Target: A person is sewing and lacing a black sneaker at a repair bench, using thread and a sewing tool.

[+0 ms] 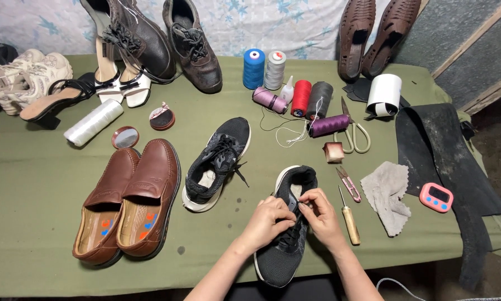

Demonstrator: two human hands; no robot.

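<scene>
A black mesh sneaker (284, 256) with a white sole lies toe toward me at the table's front edge. My left hand (268, 220) and my right hand (319, 214) both pinch its tongue and collar area, fingers closed on the upper. Whether a needle is held I cannot tell. Its matching sneaker (217, 164) lies a little to the left, laces loose.
A wooden-handled awl (349, 218), pink thread snips (348, 184), grey cloth (388, 195) and pink timer (436, 197) lie to the right. Thread spools (300, 97), scissors (355, 134) sit behind. Brown loafers (130, 203) are left; other shoes line the back. Black sheet (451, 161) drapes the right edge.
</scene>
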